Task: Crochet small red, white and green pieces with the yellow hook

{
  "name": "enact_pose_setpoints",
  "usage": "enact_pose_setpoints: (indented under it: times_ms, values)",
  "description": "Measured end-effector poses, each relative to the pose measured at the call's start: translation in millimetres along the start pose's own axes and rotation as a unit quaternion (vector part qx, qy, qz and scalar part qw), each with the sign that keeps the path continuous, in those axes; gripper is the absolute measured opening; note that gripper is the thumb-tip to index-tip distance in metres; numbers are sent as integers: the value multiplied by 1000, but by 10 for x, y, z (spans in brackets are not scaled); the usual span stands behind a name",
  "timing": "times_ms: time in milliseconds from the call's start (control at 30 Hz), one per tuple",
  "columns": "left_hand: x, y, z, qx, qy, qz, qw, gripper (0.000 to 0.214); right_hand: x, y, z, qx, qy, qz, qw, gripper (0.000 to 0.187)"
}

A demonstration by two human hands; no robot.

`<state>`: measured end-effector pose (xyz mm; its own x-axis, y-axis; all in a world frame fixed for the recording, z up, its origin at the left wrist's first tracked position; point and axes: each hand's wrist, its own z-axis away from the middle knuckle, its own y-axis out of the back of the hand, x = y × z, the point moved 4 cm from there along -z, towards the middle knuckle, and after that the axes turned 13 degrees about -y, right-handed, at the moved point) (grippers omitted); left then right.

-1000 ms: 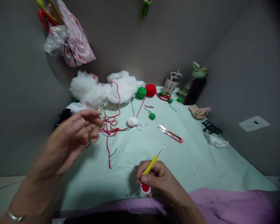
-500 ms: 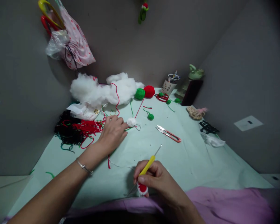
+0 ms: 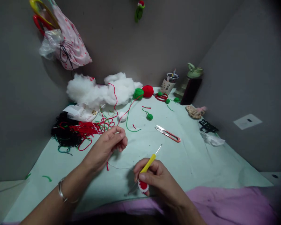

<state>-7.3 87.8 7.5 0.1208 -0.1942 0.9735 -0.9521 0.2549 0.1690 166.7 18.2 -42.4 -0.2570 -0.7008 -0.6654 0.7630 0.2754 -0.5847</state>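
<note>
My left hand is raised over the mint-green table cover, its fingers curled in. A strand of red yarn runs from the red ball down to the back of these fingers; its end is hidden there. In my right hand is a yellow-handled crochet hook, tip pointing up and away. Under the same hand's fingers shows a small red crocheted piece with a white edge. A thin pale strand leads from it towards the left. The white yarn ball lies beyond my left hand.
Orange thread snips lie right of centre. At the back are white stuffing, a green yarn ball, a red yarn ball, red-handled scissors and a pen cup. Tangled black yarn lies left.
My left hand has left the white yarn ball and drawn back towards me, fingers curling. The ball has shifted left, and the red strand now slants to my hand. My right hand has barely moved.
</note>
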Motion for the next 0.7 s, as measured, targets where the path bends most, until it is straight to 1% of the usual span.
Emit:
enact_pose_setpoints:
  times_ms: [67,100,133,167,233,300,333,400,433,533,600,700]
  values:
    - [33,-62,132,33,27,78,996,21,-26,-13,-5,10,19,-13,1000,27]
    - [33,-80,182,43,36,99,994,21,-45,-21,-2,14,27,-17,999,27]
    - [25,-82,216,47,41,98,993,20,-64,-32,3,17,33,-18,999,26]
    - [14,-70,229,41,35,64,996,19,-83,-42,10,18,37,-18,999,25]
    - [-9,-20,191,11,-5,-68,998,14,-109,-58,21,16,36,-13,999,24]
    - [-52,14,82,-31,-50,-180,982,13,-115,-64,24,18,33,-7,999,23]
    - [-85,14,10,-52,-64,-210,974,11,-110,-66,22,20,31,-4,999,23]
    - [-171,-17,-148,-88,-72,-250,962,5,-90,-79,15,19,30,0,999,24]
    - [-215,-43,-226,-98,-70,-273,955,6,-80,-90,13,18,31,1,999,24]
    - [-312,-144,-397,-110,-58,-321,939,8,-59,-120,21,11,30,4,999,25]
    - [-322,-204,-416,-117,-52,-329,936,11,-62,-111,35,18,28,3,999,25]
    - [-252,-242,-261,-125,-42,-307,942,14,-99,-45,49,51,37,-8,998,28]
